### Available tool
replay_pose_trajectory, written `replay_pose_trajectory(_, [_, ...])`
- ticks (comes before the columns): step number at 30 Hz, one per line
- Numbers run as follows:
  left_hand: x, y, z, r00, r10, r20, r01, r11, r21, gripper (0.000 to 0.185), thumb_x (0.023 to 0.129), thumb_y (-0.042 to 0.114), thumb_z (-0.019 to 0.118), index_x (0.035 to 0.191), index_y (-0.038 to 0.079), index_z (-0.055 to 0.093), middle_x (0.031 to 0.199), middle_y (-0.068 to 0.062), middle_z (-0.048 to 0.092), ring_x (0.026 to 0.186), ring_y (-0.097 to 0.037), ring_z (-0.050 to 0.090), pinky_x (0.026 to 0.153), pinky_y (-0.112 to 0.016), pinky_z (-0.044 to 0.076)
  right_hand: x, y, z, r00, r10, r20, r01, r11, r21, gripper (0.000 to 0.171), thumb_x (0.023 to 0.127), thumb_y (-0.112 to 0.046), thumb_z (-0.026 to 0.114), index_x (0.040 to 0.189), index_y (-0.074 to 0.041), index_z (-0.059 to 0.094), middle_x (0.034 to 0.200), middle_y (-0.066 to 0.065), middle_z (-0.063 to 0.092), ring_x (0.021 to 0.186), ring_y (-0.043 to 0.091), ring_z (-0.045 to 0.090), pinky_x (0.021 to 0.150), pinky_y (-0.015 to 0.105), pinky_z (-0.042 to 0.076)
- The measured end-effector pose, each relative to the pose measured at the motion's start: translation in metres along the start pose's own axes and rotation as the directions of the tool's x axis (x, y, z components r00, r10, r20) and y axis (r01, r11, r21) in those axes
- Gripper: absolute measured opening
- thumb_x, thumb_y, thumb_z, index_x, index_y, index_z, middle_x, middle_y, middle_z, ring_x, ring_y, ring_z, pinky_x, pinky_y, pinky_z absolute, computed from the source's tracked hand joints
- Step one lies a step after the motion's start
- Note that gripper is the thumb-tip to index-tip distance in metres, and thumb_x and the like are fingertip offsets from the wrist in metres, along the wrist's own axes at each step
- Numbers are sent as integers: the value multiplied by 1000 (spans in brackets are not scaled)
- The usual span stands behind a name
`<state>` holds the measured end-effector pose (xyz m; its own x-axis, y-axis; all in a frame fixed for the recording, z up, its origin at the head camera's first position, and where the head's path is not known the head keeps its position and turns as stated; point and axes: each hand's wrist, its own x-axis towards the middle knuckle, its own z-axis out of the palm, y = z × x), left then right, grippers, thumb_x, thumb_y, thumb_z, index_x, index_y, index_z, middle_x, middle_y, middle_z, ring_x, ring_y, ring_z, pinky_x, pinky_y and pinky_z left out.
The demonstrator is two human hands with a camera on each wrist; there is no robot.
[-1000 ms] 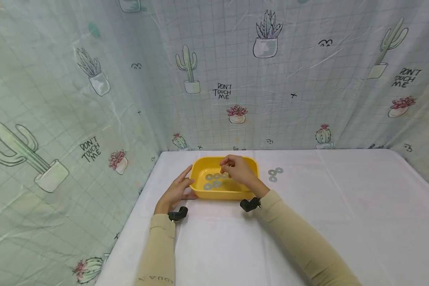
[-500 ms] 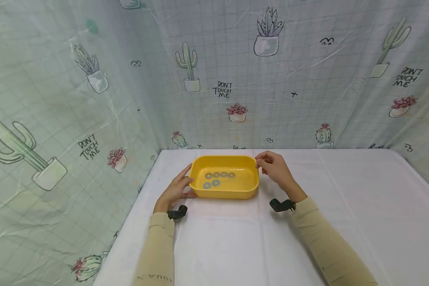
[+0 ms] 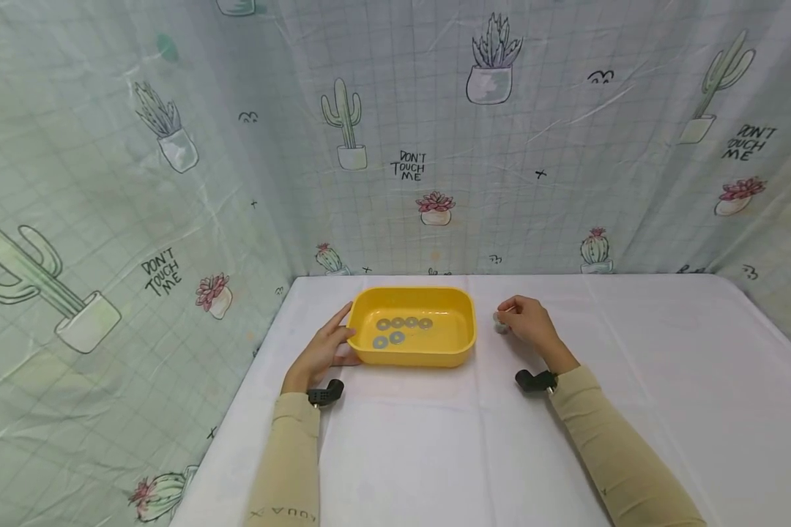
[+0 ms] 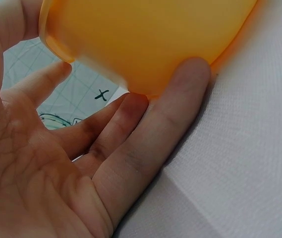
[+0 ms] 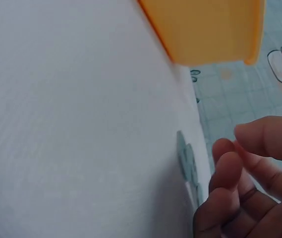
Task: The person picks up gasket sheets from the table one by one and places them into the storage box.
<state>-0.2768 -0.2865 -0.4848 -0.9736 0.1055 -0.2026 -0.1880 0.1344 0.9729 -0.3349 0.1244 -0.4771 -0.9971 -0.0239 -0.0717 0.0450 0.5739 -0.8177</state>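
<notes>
Left hand [image 3: 321, 350] resting open against the left end of the yellow plastic tray [image 3: 459, 344], fingers [image 4: 145, 148] straight and lying along its outer wall where it meets the white tablecloth [image 3: 422, 454], thumb near the rim; in the left wrist view, palm spread wide, nothing pinched. Tray sitting flat near the back of the table, just short of the cactus-print curtain [image 3: 171, 183], holding six flat metal washers [image 3: 398, 331] lying loose on its floor: four in a row towards the back, two nearer the front left. Right half of the tray floor lying bare. Narrow strip of cloth showing between tray and curtain; broad open cloth spreading in front and far to the right.

Right hand [image 3: 526, 322] hovering low over the cloth just beside the tray's right end, apart from it, fingers [image 5: 225, 171] curling towards the thumb over the loose washers on the table [image 5: 186, 163]. Washers lying flat and overlapping, just under the fingertips; cannot tell whether one is being pinched or merely touched.
</notes>
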Motion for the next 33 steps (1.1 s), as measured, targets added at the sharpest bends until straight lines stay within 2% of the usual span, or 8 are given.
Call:
replay_pose_trajectory(4, [-1,0,-1,1000,4,6,-4,1000,-1,62,106,25,50,159,48,27,143,-21,52,110,-25,66,88,-48,63,1,6,0,1000,25,6,-24,998,-51,28,99,-25,65,115,-3,64,89,10,67,74,19,60,63,25,50])
replay_pose_trajectory(14, [0,-3,0,1000,4,-14,-4,1000,4,60,105,27,52,156,52,30,142,-20,53,113,-29,66,87,-47,64,-4,8,-2,999,36,16,-33,987,-158,30,91,-26,74,109,-4,64,92,11,68,75,20,61,63,25,48])
replay_pose_trajectory(24, [2,-3,0,1000,-10,-30,11,1000,10,60,105,28,52,156,53,30,140,-18,55,114,-29,65,88,-46,64,-3,7,-2,997,69,30,-61,978,-199,33,86,-27,82,103,-5,65,94,10,64,85,25,57,70,29,48])
replay_pose_trajectory(33, [3,-4,0,1000,-8,-26,9,1000,15,60,105,28,51,156,52,29,141,-18,54,116,-30,65,89,-45,64,-3,8,-2,998,56,29,-49,976,-214,29,85,-26,83,98,-6,67,93,10,65,85,26,56,69,28,47])
